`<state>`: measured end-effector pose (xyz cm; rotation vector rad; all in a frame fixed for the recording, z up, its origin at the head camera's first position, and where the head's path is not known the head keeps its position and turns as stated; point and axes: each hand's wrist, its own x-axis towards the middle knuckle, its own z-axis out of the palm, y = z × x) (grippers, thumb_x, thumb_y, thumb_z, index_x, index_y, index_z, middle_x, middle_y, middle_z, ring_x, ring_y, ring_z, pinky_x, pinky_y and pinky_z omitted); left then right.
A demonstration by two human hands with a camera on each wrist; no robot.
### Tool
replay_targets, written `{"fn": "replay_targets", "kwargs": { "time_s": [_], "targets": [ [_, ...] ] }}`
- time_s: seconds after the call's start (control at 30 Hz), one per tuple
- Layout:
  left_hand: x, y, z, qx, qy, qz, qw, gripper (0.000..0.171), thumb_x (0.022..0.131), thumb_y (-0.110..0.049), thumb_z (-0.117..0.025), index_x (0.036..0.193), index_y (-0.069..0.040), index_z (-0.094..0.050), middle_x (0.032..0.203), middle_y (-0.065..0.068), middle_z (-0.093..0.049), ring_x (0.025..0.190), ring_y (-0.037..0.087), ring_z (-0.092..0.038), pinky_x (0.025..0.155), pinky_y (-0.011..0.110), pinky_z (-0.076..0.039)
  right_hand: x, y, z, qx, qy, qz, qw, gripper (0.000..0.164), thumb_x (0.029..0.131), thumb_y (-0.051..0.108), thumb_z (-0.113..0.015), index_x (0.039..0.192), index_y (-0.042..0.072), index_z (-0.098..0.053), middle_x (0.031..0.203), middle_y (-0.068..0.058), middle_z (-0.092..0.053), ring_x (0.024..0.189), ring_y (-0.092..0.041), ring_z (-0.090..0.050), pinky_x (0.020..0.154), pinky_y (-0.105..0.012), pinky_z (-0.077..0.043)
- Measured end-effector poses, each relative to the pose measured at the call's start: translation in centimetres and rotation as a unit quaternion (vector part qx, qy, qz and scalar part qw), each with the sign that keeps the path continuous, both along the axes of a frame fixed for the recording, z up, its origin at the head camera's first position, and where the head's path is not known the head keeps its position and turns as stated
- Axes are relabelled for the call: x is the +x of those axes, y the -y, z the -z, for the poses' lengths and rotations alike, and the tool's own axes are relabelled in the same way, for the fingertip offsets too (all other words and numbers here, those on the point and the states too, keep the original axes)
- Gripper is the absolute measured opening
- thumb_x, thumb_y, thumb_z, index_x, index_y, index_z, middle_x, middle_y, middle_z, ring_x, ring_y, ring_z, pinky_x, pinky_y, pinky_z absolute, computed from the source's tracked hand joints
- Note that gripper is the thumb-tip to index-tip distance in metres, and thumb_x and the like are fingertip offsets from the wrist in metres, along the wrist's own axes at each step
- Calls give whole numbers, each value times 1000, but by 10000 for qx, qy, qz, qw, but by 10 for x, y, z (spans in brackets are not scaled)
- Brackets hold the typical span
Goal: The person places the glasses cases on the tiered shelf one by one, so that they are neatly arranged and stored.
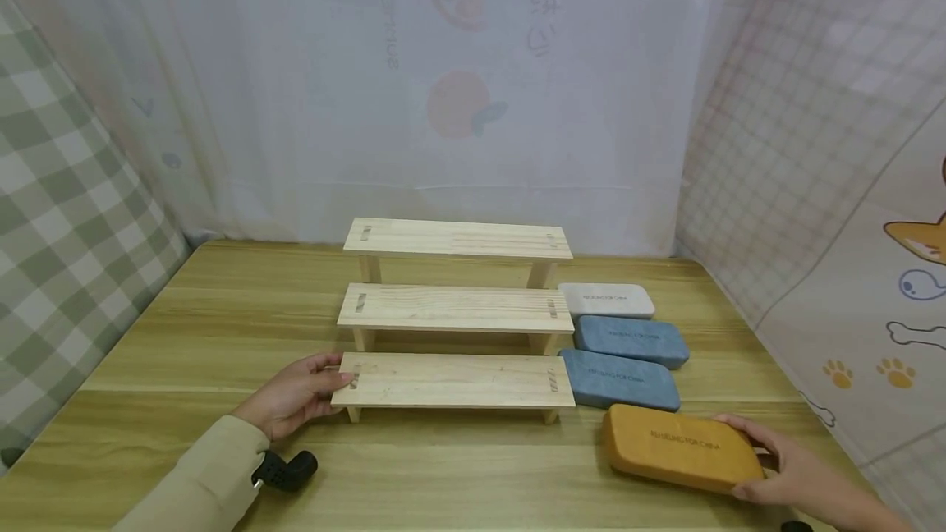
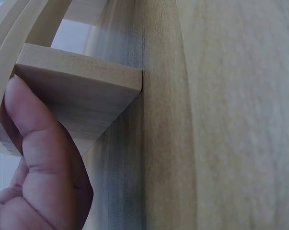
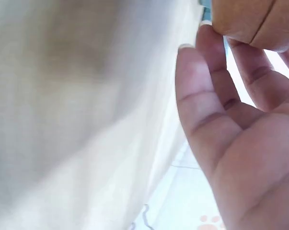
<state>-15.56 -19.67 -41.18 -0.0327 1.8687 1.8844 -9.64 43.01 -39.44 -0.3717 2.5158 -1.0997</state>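
My left hand (image 1: 299, 395) grips the left end of the lowest board of a three-tier wooden stand (image 1: 452, 380). In the left wrist view, the thumb of that hand (image 2: 43, 167) presses by the board's edge, close to a support leg (image 2: 82, 81). At the front right, my right hand (image 1: 791, 466) holds an orange glasses case (image 1: 680, 446) by its right end, thumb on the near side and fingers on the far side. The right wrist view shows only a corner of the case (image 3: 245, 19) against the fingers. Whether it touches the table cannot be told.
Two blue cases (image 1: 621, 378) (image 1: 631, 341) and a white case (image 1: 608, 300) lie in a column right of the stand, close against it. A wooden table (image 1: 443, 483) carries everything. Hanging cloths (image 1: 414, 146) enclose the back and both sides.
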Motion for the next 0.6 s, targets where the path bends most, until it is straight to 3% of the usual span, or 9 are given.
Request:
{"fn": "replay_targets", "kwargs": {
  "time_s": [0.07,0.17,0.3,0.4,0.53,0.6],
  "targets": [
    [0,0,0,3,-1,22,10000,76,97,-15,-56,146,16,-7,136,33,-38,93,14,-61,77,29,-51,0,1,-2,-67,-219,-53,9997,76,87,2,-67,122,61,-35,118,42,-35,99,14,-46,73,-17,-46],
    [-1,1,0,19,-4,50,10000,77,97,-15,-56,147,16,-6,136,32,-38,92,13,-60,76,29,-50,0,3,-9,-23,-390,-25,9992,73,86,1,-67,128,52,-37,120,40,-36,99,12,-47,73,-17,-46],
    [-2,1,0,44,-10,89,9999,76,98,-15,-55,147,16,-6,133,30,-42,92,13,-60,76,29,-50,-5,7,-19,298,-427,161,9985,64,85,5,-70,141,16,-41,121,29,-40,97,10,-50,72,-19,-49],
    [-1,1,1,37,-6,102,9999,73,98,-15,-55,146,16,-9,128,25,-47,91,14,-61,76,30,-50,-10,13,-25,347,-452,170,9982,66,86,8,-70,143,3,-38,122,25,-40,96,8,-52,71,-22,-51],
    [-1,1,1,60,-8,142,9999,72,98,-16,-55,146,16,-11,124,21,-50,91,15,-61,75,30,-50,-18,22,-33,-14,-749,-79,9972,72,84,1,-69,137,39,-38,121,31,-42,97,6,-53,70,-23,-52],
    [-1,1,2,79,-15,162,9998,72,98,-16,-55,146,16,-11,124,21,-50,91,15,-61,75,30,-51,-22,26,-37,-192,-886,-153,9958,79,83,-3,-70,131,50,-36,121,32,-44,98,6,-53,69,-23,-51]
  ]
}}
